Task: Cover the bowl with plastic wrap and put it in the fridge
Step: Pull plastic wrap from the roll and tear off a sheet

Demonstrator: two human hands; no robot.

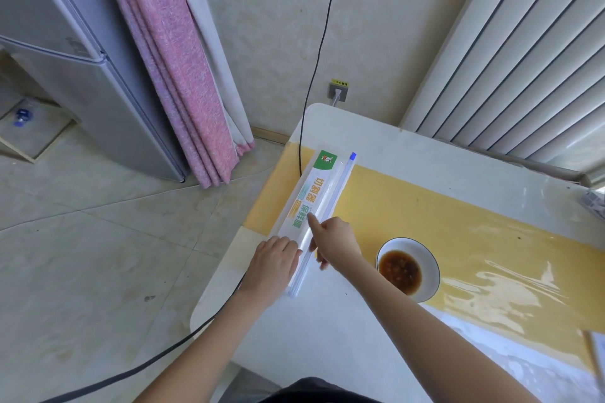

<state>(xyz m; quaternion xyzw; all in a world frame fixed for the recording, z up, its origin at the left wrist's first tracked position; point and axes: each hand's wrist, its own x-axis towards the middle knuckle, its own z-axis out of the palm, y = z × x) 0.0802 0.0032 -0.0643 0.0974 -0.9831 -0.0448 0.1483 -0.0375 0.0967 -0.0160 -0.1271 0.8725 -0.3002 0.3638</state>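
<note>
Where the frame cuts off at the left, one fridge (75,75) shows only partly, doors closed, with one pink curtain (176,69) beside it. One black cable (314,69) drops down the wall to the table (327,321) edge. The left hand (273,267) lies flat, fingers straight, on the near end of the single plastic wrap box (311,206). The right hand (334,244) seems to pinch the film edge, though its fingertips are hidden. One bowl (425,258) of brown sauce sits uncovered just right.
</note>
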